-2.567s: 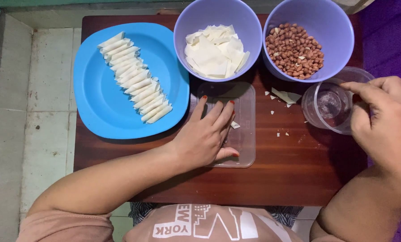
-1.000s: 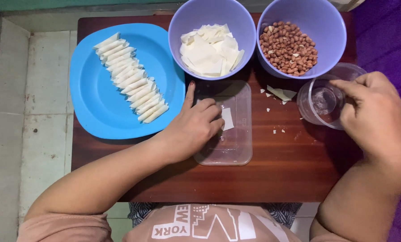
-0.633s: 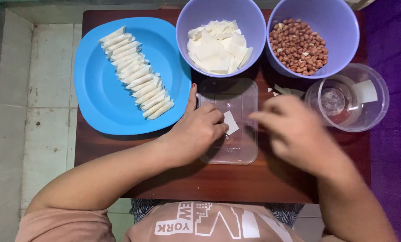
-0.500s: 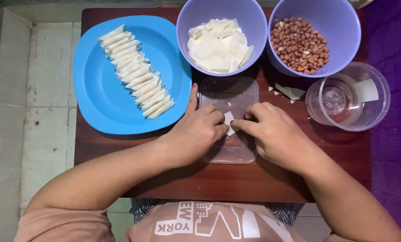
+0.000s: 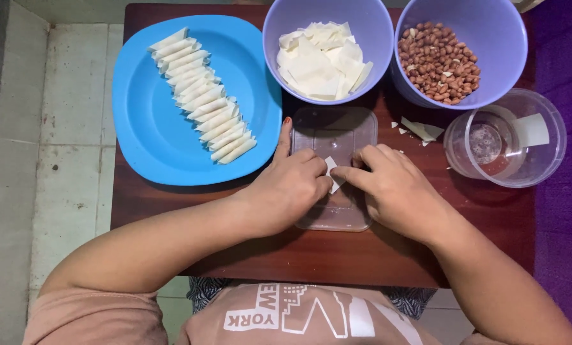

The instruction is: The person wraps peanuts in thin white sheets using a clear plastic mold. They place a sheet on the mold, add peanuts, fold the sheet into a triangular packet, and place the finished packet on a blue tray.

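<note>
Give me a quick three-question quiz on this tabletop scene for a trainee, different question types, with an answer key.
1. True or false: the rolled wrappers lie in a row on the blue plate.
2. Multiple choice: what fills the right purple bowl? A) peanuts B) flat wrapper sheets C) water
3. Fill in: the left hand and right hand both pinch a small white wrapper piece over the clear ____.

Key: 1 true; 2 A, the peanuts, while the flat sheets sit in the left purple bowl; 3 plastic lid.
</note>
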